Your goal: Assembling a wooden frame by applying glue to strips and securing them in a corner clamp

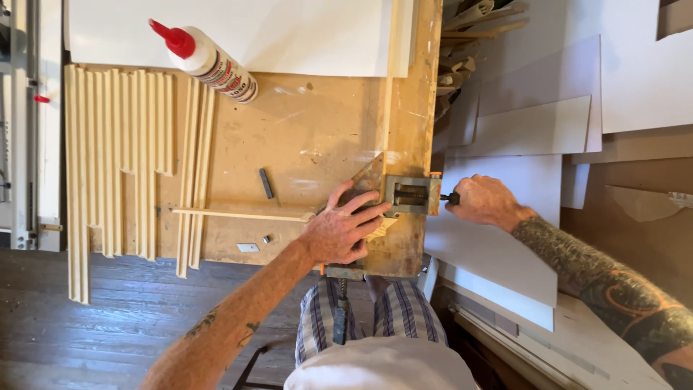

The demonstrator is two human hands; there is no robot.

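White boards (530,130) lean to my right of the worn wooden workbench (310,137), where pale moulding strips (119,159) lie beside a red-capped glue bottle (213,61). My left hand (339,231) presses flat, fingers spread, near the metal corner clamp (411,195); my right hand (484,202) seems closed around its black handle (452,196).

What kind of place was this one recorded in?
Most likely a woodworking or framing workshop. A worn wooden bench carries rows of pale moulding strips and a glue bottle. The left hand steadies a piece at a metal clamp while the right hand grips its handle.
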